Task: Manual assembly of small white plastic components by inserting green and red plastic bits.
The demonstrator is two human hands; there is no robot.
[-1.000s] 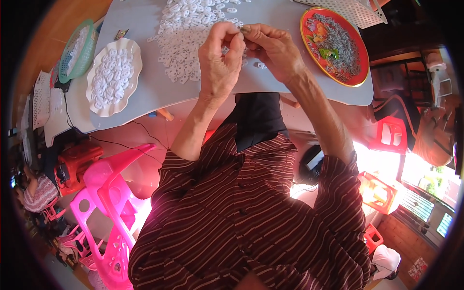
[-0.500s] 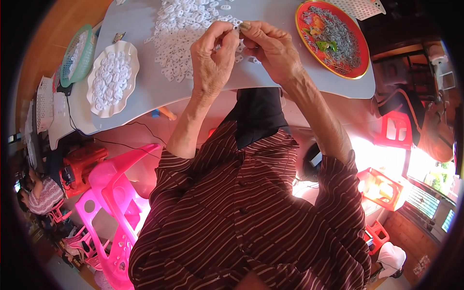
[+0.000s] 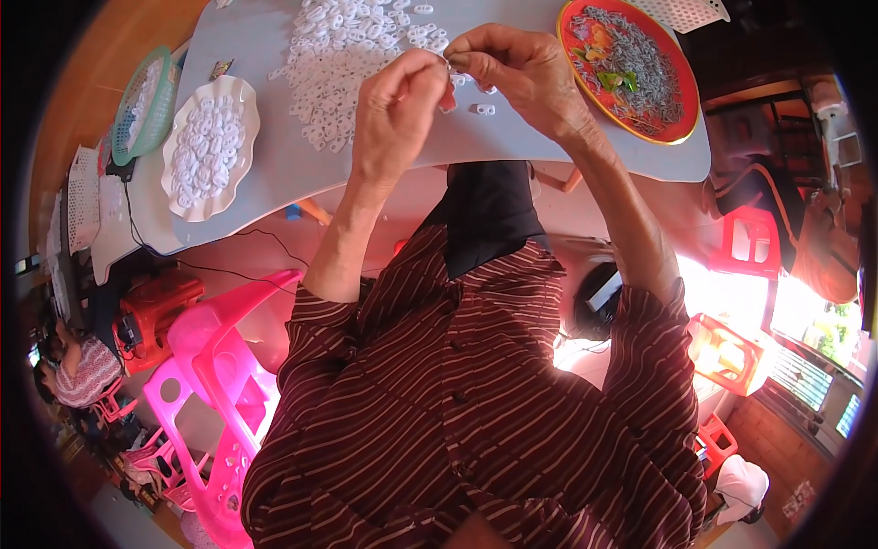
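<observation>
Above the grey table, my left hand [image 3: 395, 110] is closed in a pinch, thumb and forefinger pressed together. Its fingertips meet those of my right hand [image 3: 526, 78], which is pinching too. Whatever lies between the fingertips is too small to make out. Beneath and beyond my left hand spreads a heap of small white plastic pieces [image 3: 334, 78], oval with holes. One loose white piece [image 3: 483, 109] lies on the table just below my right hand. To the right, a red plate [image 3: 578, 87] with a gold rim bears many thin grey metal bits and a printed pattern.
A scalloped white dish [image 3: 240, 165] of white pieces stands at left, beside a green basket [image 3: 167, 101] holding more. A white perforated basket [image 3: 686, 13] sits at the far right. Around the table [image 3: 274, 174] are a pink chair [image 3: 206, 334], red stools [image 3: 752, 242] and a seated person [image 3: 87, 371].
My right hand has shifted slightly up and right, its fingers turned, uncovering more of the loose white piece. My left hand has lowered slightly, with both hands' fingertips still together.
</observation>
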